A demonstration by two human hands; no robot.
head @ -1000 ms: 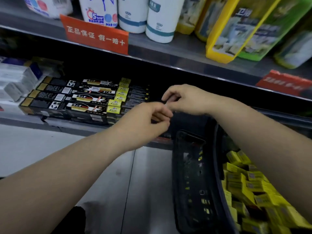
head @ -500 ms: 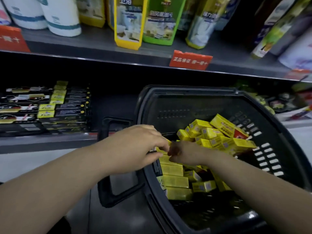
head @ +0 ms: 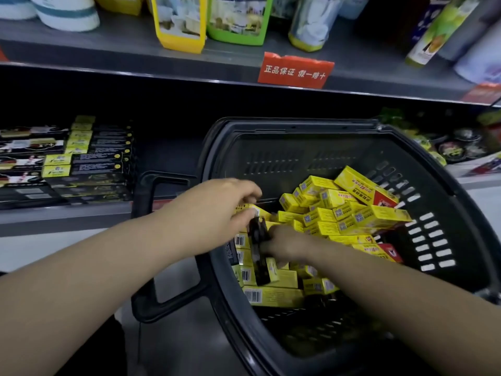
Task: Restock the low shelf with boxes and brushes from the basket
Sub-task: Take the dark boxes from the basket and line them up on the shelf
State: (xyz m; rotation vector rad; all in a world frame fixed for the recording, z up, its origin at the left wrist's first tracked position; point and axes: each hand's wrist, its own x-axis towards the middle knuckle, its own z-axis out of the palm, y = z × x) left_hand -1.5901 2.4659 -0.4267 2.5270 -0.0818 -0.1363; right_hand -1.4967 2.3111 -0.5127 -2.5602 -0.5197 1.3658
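1. Two bare forearms reach forward from the bottom of the frame into a black plastic basket (head: 444,202) that stands on the pale floor (head: 40,248) in front of a store shelf.

2. The right hand (head: 286,246) is low in the basket's near left part, its fingers curled round a dark, narrow object (head: 259,245) that stands nearly upright among the boxes; what that object is cannot be told from the picture.

3. The left hand (head: 214,213) hovers just above and to the left of the right, fingers bent loosely, the fingertips touching the top of a yellow box (head: 253,210); whether it has a firm hold on the box cannot be told.

4. Small yellow boxes (head: 339,210) fill the basket, piled highest toward its far right side, with barcoded ones lying flat nearer the camera.

5. The basket's black handle (head: 147,240) hangs folded down outside its left wall, near the left forearm.

6. Beyond the handle, on the low shelf (head: 67,215), black-and-yellow long boxes (head: 89,164) lie stacked in neat rows at the left.

7. The low shelf behind the basket is in deep shadow; a few blurred packets (head: 455,150) show at the far right.

8. Above, the upper shelf (head: 108,47) carries white tubs, yellow and green pouches (head: 206,20) and bottles, with a red sign (head: 295,70) bearing white Chinese characters clipped to its front edge.
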